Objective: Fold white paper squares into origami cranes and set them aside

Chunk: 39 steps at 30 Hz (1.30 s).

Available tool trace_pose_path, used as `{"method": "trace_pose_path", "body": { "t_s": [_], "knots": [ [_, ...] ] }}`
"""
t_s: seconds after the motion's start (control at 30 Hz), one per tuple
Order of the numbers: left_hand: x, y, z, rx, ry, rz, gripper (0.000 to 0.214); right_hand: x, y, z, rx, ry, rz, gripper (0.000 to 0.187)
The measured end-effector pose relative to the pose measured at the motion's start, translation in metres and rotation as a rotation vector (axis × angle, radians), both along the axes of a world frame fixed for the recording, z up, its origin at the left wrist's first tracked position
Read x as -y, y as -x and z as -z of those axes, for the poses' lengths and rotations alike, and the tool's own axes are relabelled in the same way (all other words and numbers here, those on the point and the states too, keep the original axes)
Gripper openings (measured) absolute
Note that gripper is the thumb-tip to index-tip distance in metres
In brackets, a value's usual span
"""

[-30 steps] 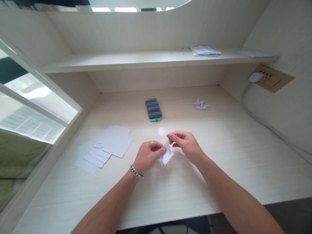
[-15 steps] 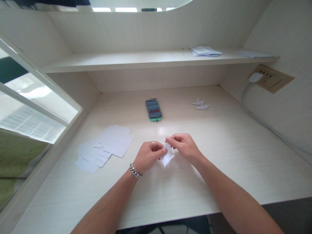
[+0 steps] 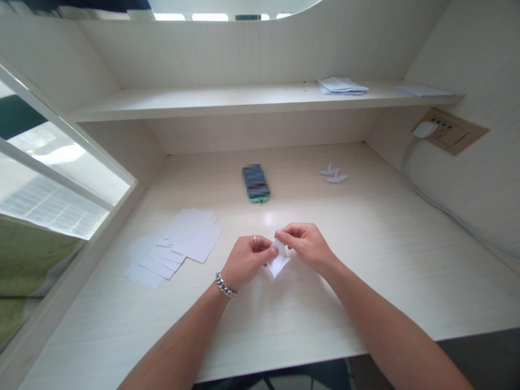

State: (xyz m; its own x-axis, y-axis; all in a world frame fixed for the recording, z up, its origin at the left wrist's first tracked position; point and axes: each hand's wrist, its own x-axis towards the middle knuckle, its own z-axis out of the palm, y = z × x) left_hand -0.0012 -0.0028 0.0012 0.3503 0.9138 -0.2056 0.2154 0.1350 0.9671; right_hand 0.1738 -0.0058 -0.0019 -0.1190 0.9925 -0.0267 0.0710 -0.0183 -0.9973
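Note:
A small folded piece of white paper (image 3: 278, 263) is held between my two hands above the middle of the desk, one pointed end hanging down. My left hand (image 3: 251, 260), with a ring and a chain bracelet, pinches it from the left, thumb on top. My right hand (image 3: 305, 244) pinches its upper tip between thumb and fingers. The fingers behind the paper are partly hidden. Left of my hands, several loose white paper sheets (image 3: 199, 235) lie fanned out and overlapping. Folded paper cranes (image 3: 336, 177) sit at the back right.
A phone (image 3: 257, 184) with blurred-out screen and green edge lies beyond my hands. Folded papers (image 3: 342, 85) rest on the shelf (image 3: 203, 104). At right, a white plug (image 3: 426, 129) with a grey cable (image 3: 439, 206) is in the wall socket (image 3: 459, 135). A window (image 3: 60, 162) is at left.
Almost nothing differs. Both hands keep the same pinch on the folded paper, with at most a tiny shift of the right fingertips.

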Motion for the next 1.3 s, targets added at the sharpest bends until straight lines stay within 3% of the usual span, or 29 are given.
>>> {"method": "trace_pose_path", "body": {
  "t_s": [0.13,0.33,0.57,0.77,0.97,1.3],
  "knots": [
    [-0.001,0.0,0.0,0.016,-0.004,-0.027,0.014,-0.002,0.0,0.0,-0.026,0.024,0.01,0.037],
    [-0.003,0.0,-0.001,0.057,-0.035,-0.147,0.021,0.001,0.001,-0.001,-0.01,0.076,-0.163,0.026],
    [-0.003,0.0,0.004,0.276,0.078,-0.18,0.035,0.0,0.005,0.004,-0.108,0.087,-0.016,0.02],
    [-0.002,-0.002,0.003,0.239,-0.006,-0.222,0.04,0.001,0.01,0.004,-0.134,0.074,-0.006,0.026],
    [0.002,-0.007,0.0,0.256,0.072,-0.215,0.048,0.001,0.015,0.01,-0.18,0.005,0.102,0.022],
    [0.004,-0.013,0.0,0.241,0.085,-0.131,0.035,-0.001,0.014,0.013,-0.182,-0.04,0.219,0.022]
  ]
}}
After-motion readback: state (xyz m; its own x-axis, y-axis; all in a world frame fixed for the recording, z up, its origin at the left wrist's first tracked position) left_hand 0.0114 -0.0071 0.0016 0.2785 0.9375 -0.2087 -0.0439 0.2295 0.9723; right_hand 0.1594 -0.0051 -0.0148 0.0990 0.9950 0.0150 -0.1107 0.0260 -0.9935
